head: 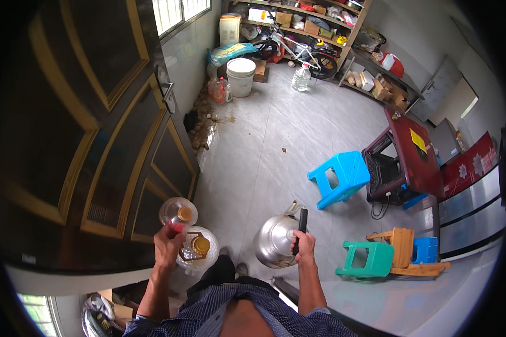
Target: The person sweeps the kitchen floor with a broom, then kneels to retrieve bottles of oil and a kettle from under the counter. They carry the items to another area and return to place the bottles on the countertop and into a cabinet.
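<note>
In my right hand [304, 245] is the black handle [302, 223] of a large silver metal kettle [274, 242]. The kettle hangs in front of me on the right, its spout pointing away. My left hand [168, 247] has its fingers on a clear plastic bottle [167, 210] with an orange-yellow cap and a patch of red on its side. Right beside that hand is a bigger clear dimpled plastic jug [208, 241] with a yellow cap and a brown handle. Whether the left fingers also touch the jug cannot be made out.
A dark panelled door [122, 168] stands open close on my left. To the right are a blue stool [341, 177], a green stool [369, 259], a wooden chair [402, 248] and a dark red table [413, 156]. A white bucket [240, 82], water jug [300, 79] and bicycle [295, 50] stand farther off.
</note>
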The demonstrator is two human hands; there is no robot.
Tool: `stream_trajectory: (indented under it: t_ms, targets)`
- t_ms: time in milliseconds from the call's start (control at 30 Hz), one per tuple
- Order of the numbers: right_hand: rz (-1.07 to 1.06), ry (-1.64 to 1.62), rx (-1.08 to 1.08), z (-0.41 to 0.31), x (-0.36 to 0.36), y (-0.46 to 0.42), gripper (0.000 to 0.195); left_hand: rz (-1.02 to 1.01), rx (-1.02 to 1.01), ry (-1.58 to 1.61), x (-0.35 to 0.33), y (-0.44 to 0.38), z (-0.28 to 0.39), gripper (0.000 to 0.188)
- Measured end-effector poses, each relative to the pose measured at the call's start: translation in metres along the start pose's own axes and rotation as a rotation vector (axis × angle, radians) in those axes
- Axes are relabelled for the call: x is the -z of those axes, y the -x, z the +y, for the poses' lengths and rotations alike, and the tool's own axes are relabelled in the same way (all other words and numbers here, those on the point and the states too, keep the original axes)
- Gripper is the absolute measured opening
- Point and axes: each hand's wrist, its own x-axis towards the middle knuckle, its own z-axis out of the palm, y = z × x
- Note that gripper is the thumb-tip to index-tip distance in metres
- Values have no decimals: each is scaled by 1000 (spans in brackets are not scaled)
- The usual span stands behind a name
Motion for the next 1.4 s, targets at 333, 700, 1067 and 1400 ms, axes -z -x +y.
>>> stream_trajectory:
  t_ms: [333,700,1067,1400]
  targets:
    - [234,-14,-75,-84,-46,-155,21,-56,270,259,-87,-240,28,13]
    - [394,-48,-135,-181,-102,-310,15,-50,243,472,-178,-474,90,14]
    - [247,154,-286,-239,-203,-517,14,182,489,575,-224,-655,119,24]
    - [1,272,-182,-309,-343,-627,17,338,623,535,-262,-820,108,24]
